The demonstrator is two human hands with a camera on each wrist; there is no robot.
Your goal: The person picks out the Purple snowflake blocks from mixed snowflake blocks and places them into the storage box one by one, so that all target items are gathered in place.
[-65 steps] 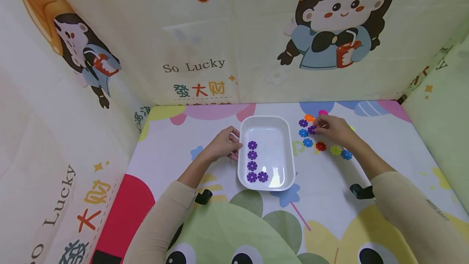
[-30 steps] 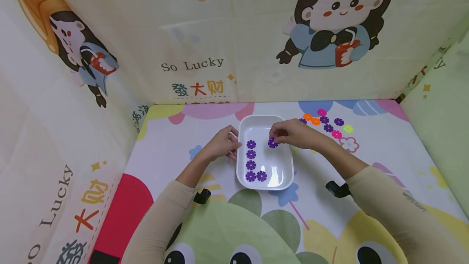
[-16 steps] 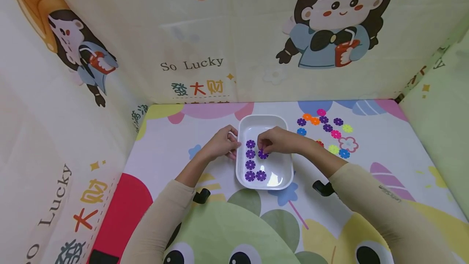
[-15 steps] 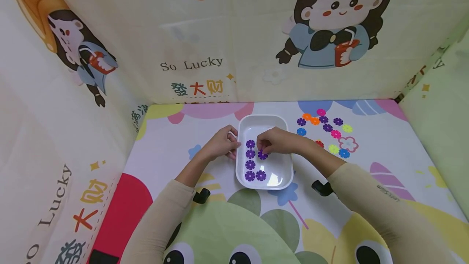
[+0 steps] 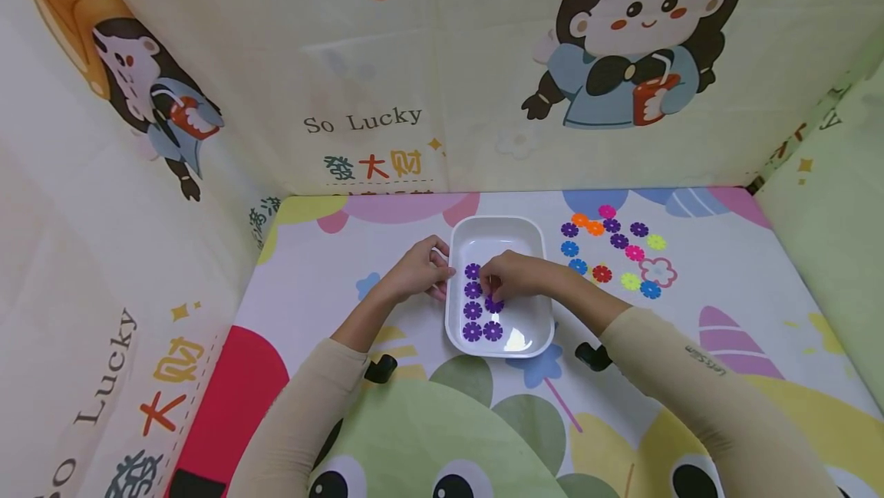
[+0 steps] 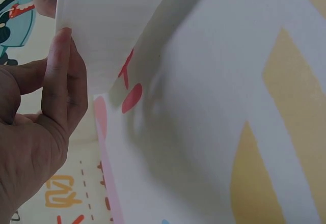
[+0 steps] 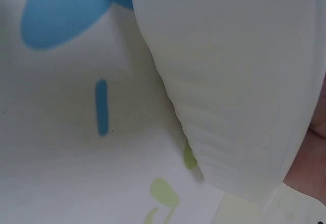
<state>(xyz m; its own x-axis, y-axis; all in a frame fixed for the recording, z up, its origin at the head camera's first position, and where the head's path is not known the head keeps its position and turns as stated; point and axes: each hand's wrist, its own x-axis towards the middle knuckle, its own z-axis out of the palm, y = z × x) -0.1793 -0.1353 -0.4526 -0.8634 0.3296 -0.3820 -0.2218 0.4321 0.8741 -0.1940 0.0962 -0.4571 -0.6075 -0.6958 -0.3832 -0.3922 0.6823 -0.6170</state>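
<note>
A white rectangular tray (image 5: 535, 329) stands on the table in front of me. My left hand (image 5: 420, 269) grips its left rim; in the left wrist view, the left hand's fingers (image 6: 58, 76) lie along the tray's outer wall (image 6: 112, 25). Over the tray, my right hand (image 5: 516, 275) pinches a purple flower-shaped piece (image 5: 493, 305) by its far edge, close over the tray floor. Several purple flowers (image 5: 473, 310) form a column along the tray's left side, and another purple flower (image 5: 493, 331) sits beside the nearest one. In the right wrist view, the tray wall hides the fingertips.
Right of the tray, loose flowers lie scattered: purple (image 5: 619, 241), orange (image 5: 595, 229), pink (image 5: 634, 253), blue (image 5: 650, 289), red (image 5: 602, 274) and yellow-green (image 5: 631, 281). A printed cloth (image 5: 387, 237) covers the table, and patterned cloth walls (image 5: 476, 160) stand behind and at both sides.
My right hand has taken a purple flower from the loose group, carried it left into the tray, and moved it nearer to me beside the column. The left hand has stayed at the rim.
</note>
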